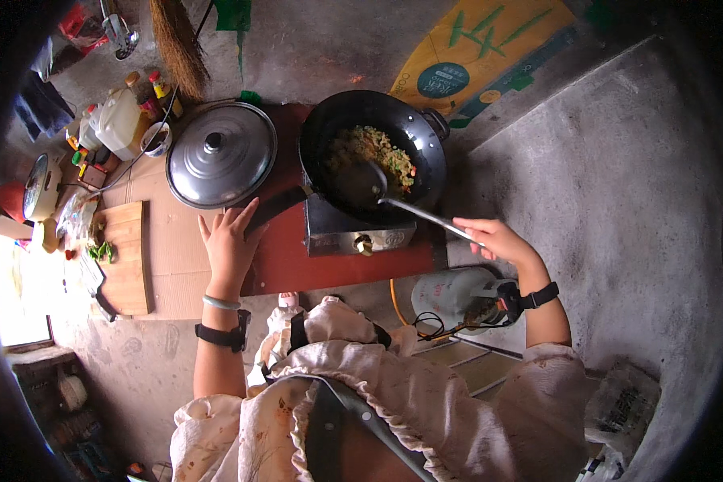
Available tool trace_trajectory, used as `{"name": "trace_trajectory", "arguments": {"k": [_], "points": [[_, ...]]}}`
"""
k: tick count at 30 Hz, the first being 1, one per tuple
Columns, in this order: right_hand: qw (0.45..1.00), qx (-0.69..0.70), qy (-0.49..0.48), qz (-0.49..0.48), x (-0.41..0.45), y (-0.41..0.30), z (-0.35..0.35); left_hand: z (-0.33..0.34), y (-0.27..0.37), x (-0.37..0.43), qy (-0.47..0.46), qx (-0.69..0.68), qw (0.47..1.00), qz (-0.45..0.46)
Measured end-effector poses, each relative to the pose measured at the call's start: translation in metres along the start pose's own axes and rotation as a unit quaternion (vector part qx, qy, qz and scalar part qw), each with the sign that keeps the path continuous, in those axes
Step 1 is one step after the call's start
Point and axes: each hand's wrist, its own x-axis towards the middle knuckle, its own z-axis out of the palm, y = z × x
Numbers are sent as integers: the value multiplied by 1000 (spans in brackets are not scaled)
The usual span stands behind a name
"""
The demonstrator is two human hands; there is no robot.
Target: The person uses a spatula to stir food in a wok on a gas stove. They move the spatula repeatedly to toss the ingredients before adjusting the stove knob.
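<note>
A black wok sits on a gas stove, with chopped food in pale, green and red bits inside. My right hand is closed around the metal handle of a ladle, whose dark bowl rests among the food. At the end of the wok's long black handle is my left hand, its fingers spread. Whether its thumb side touches that handle is unclear. Just beyond those fingers lies a domed metal lid with a black knob.
Left stands a wooden cutting board with green peppers and a knife. Bottles, a plastic jug and a small bowl crowd the back left. Below the red tabletop lies a gas cylinder with an orange hose.
</note>
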Motion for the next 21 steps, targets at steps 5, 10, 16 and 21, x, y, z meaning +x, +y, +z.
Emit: {"name": "trace_trajectory", "arguments": {"k": [5,10,16,21], "points": [[998,11,65,-4,33,32,24,1,3,1,4,-6,1000,4],[996,32,84,-6,34,15,8,2,-1,0,-4,-6,1000,-2],[996,14,89,9,44,9,16,1,1,0,17,-5,1000,6],[992,81,87,-31,46,7,21,-1,3,-1,6,-1,1000,2]]}}
